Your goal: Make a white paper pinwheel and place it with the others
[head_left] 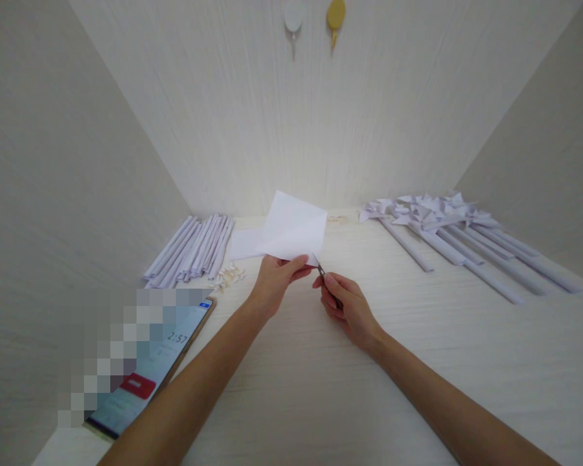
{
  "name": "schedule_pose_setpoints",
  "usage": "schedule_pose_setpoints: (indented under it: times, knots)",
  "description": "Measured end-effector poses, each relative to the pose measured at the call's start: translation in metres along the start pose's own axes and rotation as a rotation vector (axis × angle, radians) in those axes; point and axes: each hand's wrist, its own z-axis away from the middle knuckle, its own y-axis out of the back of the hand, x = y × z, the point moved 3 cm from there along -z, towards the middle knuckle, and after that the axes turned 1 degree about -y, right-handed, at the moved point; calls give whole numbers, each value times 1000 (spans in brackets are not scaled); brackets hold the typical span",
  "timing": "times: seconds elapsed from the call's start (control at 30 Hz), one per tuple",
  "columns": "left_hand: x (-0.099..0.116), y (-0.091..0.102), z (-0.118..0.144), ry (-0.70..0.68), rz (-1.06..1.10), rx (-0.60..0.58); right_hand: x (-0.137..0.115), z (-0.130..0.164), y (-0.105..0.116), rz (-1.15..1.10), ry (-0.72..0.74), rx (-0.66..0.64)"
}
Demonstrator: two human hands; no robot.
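My left hand [273, 281] pinches a white sheet of paper [296, 226] by its near edge, thumb on top, and holds it tilted up above the table. In my right hand [347, 304] is a small pair of scissors [322, 272], with the fingers wrapped around the dark handles. The pale blade tip meets the paper's near right corner; whether it has cut in cannot be made out. Behind the held sheet, more white paper [245, 244] lies flat on the table, partly covered.
Rolled paper sticks [194, 252] lie in a pile at the left, beside small cotton swab-like pieces [229, 277]. A phone [160, 362] lies near my left forearm. Paper pinwheels [427, 213] on rolled sticks lie at the right. Two hooks [336, 16] are on the back wall.
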Motion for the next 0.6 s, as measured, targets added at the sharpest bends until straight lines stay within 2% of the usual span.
schedule_pose_setpoints:
  times: [0.6]
  knots:
    - [1,-1,1,-21,-23,24,1,0,0,12,5,-8]
